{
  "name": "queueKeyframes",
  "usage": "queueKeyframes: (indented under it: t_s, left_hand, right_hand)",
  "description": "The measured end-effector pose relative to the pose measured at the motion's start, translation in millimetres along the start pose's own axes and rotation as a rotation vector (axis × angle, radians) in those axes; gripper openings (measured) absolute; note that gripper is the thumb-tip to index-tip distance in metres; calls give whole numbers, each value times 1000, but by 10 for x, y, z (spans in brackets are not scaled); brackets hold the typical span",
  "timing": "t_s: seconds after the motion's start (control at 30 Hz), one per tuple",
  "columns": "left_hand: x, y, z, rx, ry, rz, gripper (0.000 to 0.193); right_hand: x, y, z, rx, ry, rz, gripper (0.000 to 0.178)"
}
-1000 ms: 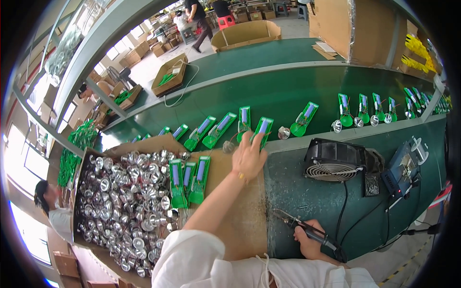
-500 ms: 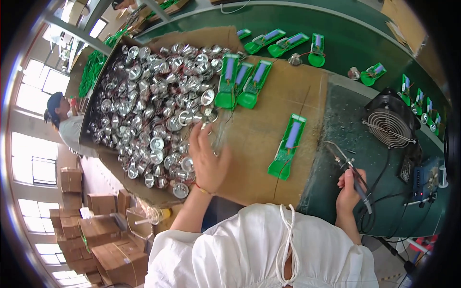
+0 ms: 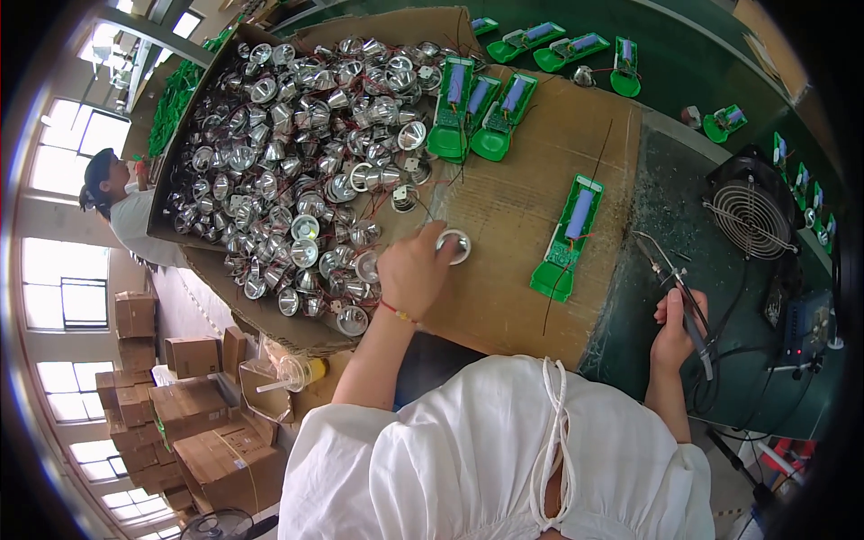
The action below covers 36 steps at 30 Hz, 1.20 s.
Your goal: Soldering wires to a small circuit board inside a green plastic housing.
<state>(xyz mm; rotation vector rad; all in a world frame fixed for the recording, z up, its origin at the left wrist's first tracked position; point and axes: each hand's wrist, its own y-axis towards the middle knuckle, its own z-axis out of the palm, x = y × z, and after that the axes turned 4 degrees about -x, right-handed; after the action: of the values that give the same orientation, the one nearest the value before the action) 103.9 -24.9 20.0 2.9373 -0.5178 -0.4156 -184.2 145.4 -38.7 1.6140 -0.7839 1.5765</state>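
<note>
My left hand (image 3: 412, 272) is closed on a silver lamp reflector (image 3: 454, 247), which shows its round white rim just past my fingertips. It is over the cardboard sheet (image 3: 513, 207), at the right edge of a heap of similar wired reflectors (image 3: 297, 153). A green plastic housing (image 3: 568, 238) with a purple cylindrical battery, a circuit board and red wires lies on the cardboard, right of my left hand. My right hand (image 3: 677, 326) grips a soldering iron (image 3: 691, 317), its metal tip pointing up and left, apart from the housing.
Several green housings (image 3: 481, 112) lie beside the heap, and others line the bench's far side. A black fan with a round grille (image 3: 749, 220) stands at the right, near a blue powered box (image 3: 804, 328) with cables. Behind the heap at left, another person (image 3: 121, 202) stands.
My left hand has come away from the heap toward the right, now with a reflector in it. My right hand keeps its grip on the soldering iron. The view has shifted slightly.
</note>
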Motion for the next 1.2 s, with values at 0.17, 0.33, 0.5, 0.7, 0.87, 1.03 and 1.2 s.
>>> queueKeyframes:
  t_s: [0.17, 0.33, 0.5, 0.7, 0.87, 1.03, 1.2]
  left_hand:
    - [-48, 239, 181, 168, -435, -237, 33]
    - [-10, 95, 60, -52, -404, -103, 42]
    - [-80, 121, 279, -264, -429, 185, 33]
    - [-437, 98, 315, -67, -856, -94, 11]
    - [-565, -113, 298, 168, -815, -42, 14]
    - [-750, -122, 401, 57, -763, 45, 12]
    - [-794, -113, 445, 143, -775, -27, 12]
  right_hand:
    - [-25, -13, -15, -11, -8, -6, 13]
    - [-31, -13, -44, 18, 7, -38, 13]
    - [14, -30, -17, 42, -7, -53, 13]
    - [52, -95, -17, 43, -17, -72, 15]
    - [303, -309, 29, 254, 24, -63, 16]
    - [369, -352, 183, 429, -129, -183, 17]
    - [328, -378, 289, 375, -141, -146, 18]
